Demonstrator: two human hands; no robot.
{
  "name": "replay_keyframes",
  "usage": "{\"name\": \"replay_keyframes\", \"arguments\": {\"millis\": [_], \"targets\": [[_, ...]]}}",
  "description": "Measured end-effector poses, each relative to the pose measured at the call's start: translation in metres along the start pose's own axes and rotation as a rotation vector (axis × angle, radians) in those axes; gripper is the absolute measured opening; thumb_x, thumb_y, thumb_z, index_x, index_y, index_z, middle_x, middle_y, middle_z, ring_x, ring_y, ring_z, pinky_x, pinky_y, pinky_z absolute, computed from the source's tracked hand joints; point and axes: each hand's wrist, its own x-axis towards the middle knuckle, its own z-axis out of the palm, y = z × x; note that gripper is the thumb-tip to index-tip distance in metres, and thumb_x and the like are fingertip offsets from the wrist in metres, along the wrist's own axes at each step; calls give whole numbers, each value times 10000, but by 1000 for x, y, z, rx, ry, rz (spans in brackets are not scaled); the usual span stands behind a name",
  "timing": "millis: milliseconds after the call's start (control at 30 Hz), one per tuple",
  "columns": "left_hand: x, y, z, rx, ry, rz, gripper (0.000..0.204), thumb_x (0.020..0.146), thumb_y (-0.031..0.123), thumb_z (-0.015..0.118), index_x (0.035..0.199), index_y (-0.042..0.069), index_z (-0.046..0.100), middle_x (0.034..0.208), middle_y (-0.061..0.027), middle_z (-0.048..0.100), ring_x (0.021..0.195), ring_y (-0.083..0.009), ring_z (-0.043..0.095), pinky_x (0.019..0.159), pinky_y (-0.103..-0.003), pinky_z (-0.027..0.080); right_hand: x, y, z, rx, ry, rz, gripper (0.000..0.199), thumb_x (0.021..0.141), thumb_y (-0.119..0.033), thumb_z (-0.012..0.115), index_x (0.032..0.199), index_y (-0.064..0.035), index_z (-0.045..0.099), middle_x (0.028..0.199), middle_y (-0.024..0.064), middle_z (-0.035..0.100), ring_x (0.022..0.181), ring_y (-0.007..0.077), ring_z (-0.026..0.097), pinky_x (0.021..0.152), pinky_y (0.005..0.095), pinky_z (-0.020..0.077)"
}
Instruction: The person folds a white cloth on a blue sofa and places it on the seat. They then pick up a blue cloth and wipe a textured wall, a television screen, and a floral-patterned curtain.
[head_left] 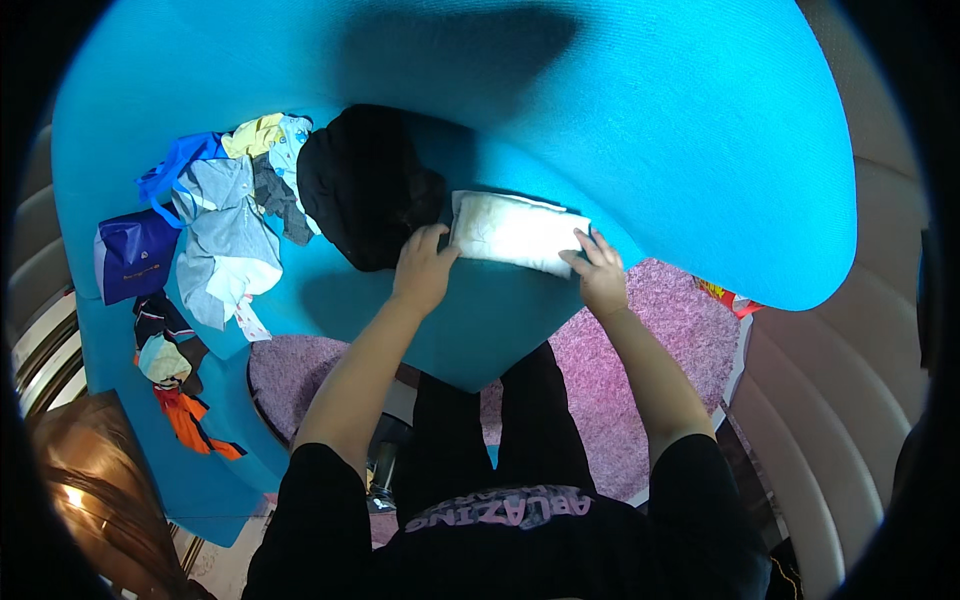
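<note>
A white folded cloth (510,232) lies as a flat rectangle on the blue sofa seat (440,325). At its left end, my left hand (424,268) is open, thumb apart from the fingers and close to the cloth's edge. My right hand (602,272) rests on the right end of the cloth with its fingers spread. Just left of the white cloth sits a bulky black garment (360,190), its lower right side close to my left fingertips. Whether my left fingers touch either one I cannot tell.
Loose clothes lie to the left: a grey-blue shirt (225,235), a yellow piece (255,135) and an orange one (183,420). Beside them are a dark blue bag (138,255) and a bright blue strap bag (190,160). The sofa back rises beyond; a pink rug (670,340) covers the floor.
</note>
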Motion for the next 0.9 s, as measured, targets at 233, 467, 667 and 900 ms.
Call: {"name": "replay_keyframes", "arguments": {"millis": [233,467,667,900], "targets": [[-28,26,46,-340,-90,-305,511,851,103,668,1332,48,504,1371,-204,443,1272,-400,431,1070,-468,381,-12,5,43,446,93,511,415,797,-85,696,1197,-37,597,1331,224,513,1240,344,510,996,428,432],[48,30,63,-570,167,-513,611,848,166,705,1367,-14,438,1387,-224,452,1231,-392,485,1033,-449,415,12,21,89,717,246,913,577,800,-203,768,1218,102,515,1142,218,626,1017,279,619,891,373,487],[50,24,53,-394,-83,-467,447,794,158,759,1198,59,597,1168,-167,609,1041,-336,597,903,-417,491,13,-16,33,1109,105,971,510,751,-134,792,1174,43,568,1120,160,617,961,187,606,768,328,522],[11,13,48,-965,46,-327,270,806,73,732,1011,45,557,957,-75,599,855,-161,596,745,-294,481,-10,-23,33,820,98,935,510,737,-168,795,1174,-3,590,1081,145,611,918,240,617,805,356,509]]}}
